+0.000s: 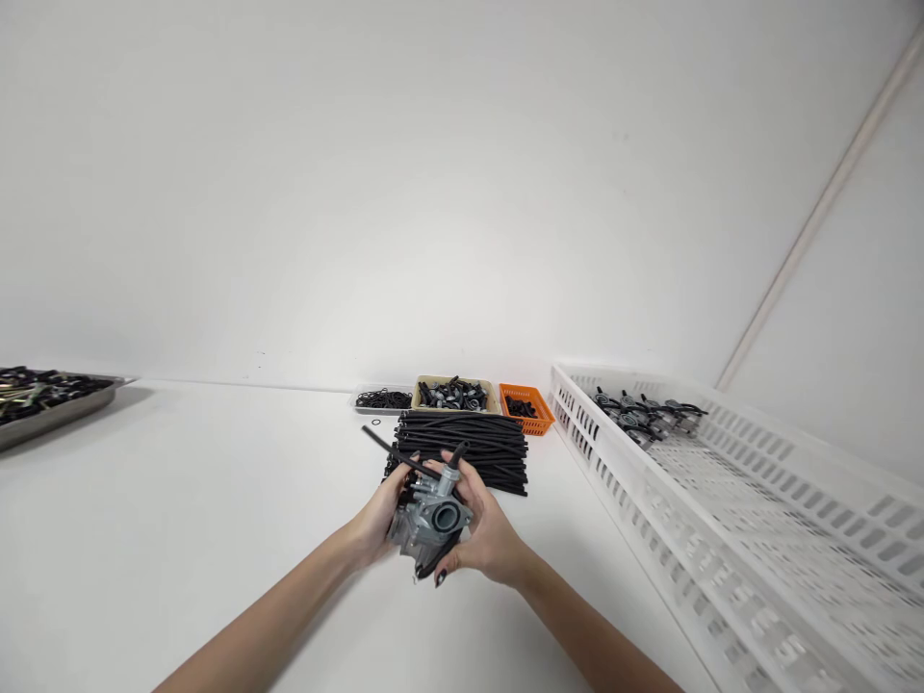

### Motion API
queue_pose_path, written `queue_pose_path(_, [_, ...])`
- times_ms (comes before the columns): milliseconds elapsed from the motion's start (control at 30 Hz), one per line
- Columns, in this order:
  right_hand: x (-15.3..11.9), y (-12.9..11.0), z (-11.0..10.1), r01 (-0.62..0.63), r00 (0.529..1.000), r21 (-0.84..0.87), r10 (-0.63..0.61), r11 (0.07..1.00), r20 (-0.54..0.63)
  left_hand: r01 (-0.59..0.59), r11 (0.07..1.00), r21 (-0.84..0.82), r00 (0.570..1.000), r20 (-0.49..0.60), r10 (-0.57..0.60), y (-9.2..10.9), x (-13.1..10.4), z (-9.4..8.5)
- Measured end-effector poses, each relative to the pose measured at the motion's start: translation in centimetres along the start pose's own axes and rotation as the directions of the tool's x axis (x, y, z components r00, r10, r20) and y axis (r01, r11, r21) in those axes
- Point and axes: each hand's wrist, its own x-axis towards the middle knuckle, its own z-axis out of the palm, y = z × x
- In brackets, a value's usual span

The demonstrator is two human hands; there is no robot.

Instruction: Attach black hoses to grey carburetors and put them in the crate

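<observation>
A metal carburetor (pixel 421 527) held over the worktop (pixel 217 500), in front of black hoses (pixel 480 450).
The left hand (pixel 376 520) curls round one flank, the right hand (pixel 498 541) closes on the other, thumb low, fingers near the top. Near the worktop's far edge sit a cream basket (pixel 495 396) and an orange basket (pixel 544 422); a white crate (pixel 613 481) runs nearward from the far right corner.

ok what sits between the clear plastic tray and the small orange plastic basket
A cream rectangular basket heaped with black and grey parts sits between the clear tray and the orange basket in the head view.
</observation>
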Motion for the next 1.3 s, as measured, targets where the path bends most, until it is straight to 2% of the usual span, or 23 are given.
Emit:
queue_pose_path(100, [-0.1, -0.2, 0.0, 0.018, 0.999, 0.005, -0.018, 1.0, 0.041, 0.076, 0.997, -0.034, 0.997, 0.024, -0.075, 0.1, -0.2, 0.3])
queue_pose_path(233, [-0.2, -0.4, -0.3, 0.015, 0.998, -0.049, -0.011, 0.999, 0.066, 0.007, 0.999, -0.038, 0.996, 0.088, -0.004, 0.0, -0.4, 0.4])
queue_pose_path(367, [-0.4, 0.1, -0.7, 0.0, 0.999, -0.104, 0.004, 0.995, 0.038, 0.001, 1.0, 0.003, 0.987, 0.159, -0.001, -0.3, -0.1, -0.4])
queue_pose_path(467, [-0.3, 0.8, -1.1, 0.016, 1.0, -0.129, -0.017, 0.992, -0.004, -0.073, 0.997, 0.031, 0.978, 0.196, 0.066, -0.5, 0.5, -1.0])
queue_pose_path(567, [-0.1, 1.2, -1.7, 0.016, 0.997, -0.175, -0.029, 0.984, -0.069, -0.228, 0.968, 0.102, 0.955, 0.22, 0.201, -0.4, 1.0, -1.1])
queue_pose_path(633, [0.1, 1.2, -2.2, -0.025, 0.992, -0.223, -0.004, 0.974, -0.127, -0.381, 0.903, 0.2, 0.921, 0.171, 0.35, -0.3, 1.1, -1.0])
queue_pose_path(700, [0.3, 1.1, -2.7, -0.076, 0.976, -0.27, 0.016, 0.96, -0.218, -0.504, 0.796, 0.335, 0.856, 0.07, 0.513, -0.1, 1.0, -0.8])
queue_pose_path(800, [0.5, 1.1, -3.0, -0.127, 0.946, -0.302, 0.025, 0.945, -0.322, -0.564, 0.692, 0.45, 0.746, -0.081, 0.661, 0.2, 0.7, -0.6])
queue_pose_path(933, [0.5, 1.1, -2.1, -0.145, 0.955, -0.34, 0.042, 0.929, -0.292, -0.606, 0.671, 0.427, 0.671, -0.178, 0.72, 0.2, 0.4, -0.5])
queue_pose_path(1067, [0.2, 0.7, -0.5, -0.123, 0.983, -0.442, 0.047, 0.889, -0.18, -0.574, 0.535, 0.62, 0.574, -0.162, 0.803, -0.4, 0.1, -0.1])
queue_pose_path(1100, [0.2, 0.6, -0.2, -0.123, 0.985, -0.461, 0.052, 0.879, -0.163, -0.549, 0.503, 0.668, 0.565, -0.147, 0.812, -0.5, 0.1, 0.0])
queue_pose_path(1167, [0.1, 0.6, 0.0, -0.135, 0.985, -0.489, 0.064, 0.862, -0.16, -0.509, 0.476, 0.717, 0.575, -0.128, 0.808, -0.8, 0.1, 0.0])
queue_pose_path(1300, [0.2, 0.8, -0.3, -0.155, 0.976, -0.493, 0.055, 0.856, -0.212, -0.47, 0.5, 0.727, 0.611, -0.14, 0.779, -1.2, 0.4, -0.2])
